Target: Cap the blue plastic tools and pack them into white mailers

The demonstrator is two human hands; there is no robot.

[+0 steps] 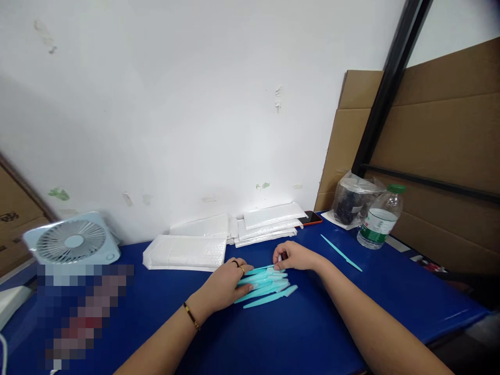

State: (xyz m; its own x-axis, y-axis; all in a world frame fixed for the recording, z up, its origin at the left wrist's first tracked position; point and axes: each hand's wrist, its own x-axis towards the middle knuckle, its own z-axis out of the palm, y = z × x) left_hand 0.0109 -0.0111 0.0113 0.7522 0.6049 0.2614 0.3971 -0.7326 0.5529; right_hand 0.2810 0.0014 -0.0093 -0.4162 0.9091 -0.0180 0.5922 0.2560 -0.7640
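Several slim turquoise eyebrow razors [269,285] lie in a loose, roughly parallel pile on the blue table. My left hand [226,281] rests over their left ends, its thumb on the near side and its fingers curled on the far side. At the far right end of the pile, my right hand [291,255] pinches the tip of one razor between thumb and fingers; the contact is partly hidden. Nearest to me, one razor [269,297] lies slightly apart from the others. Another single razor [341,253] lies off to the right, beyond my right forearm.
White bubble mailers [187,252] lie behind my hands, with a further stack [269,224] by the wall. A phone [311,217], a bagged roll [351,200] and a water bottle [378,221] stand or lie at back right. A fan [74,240] is at left.
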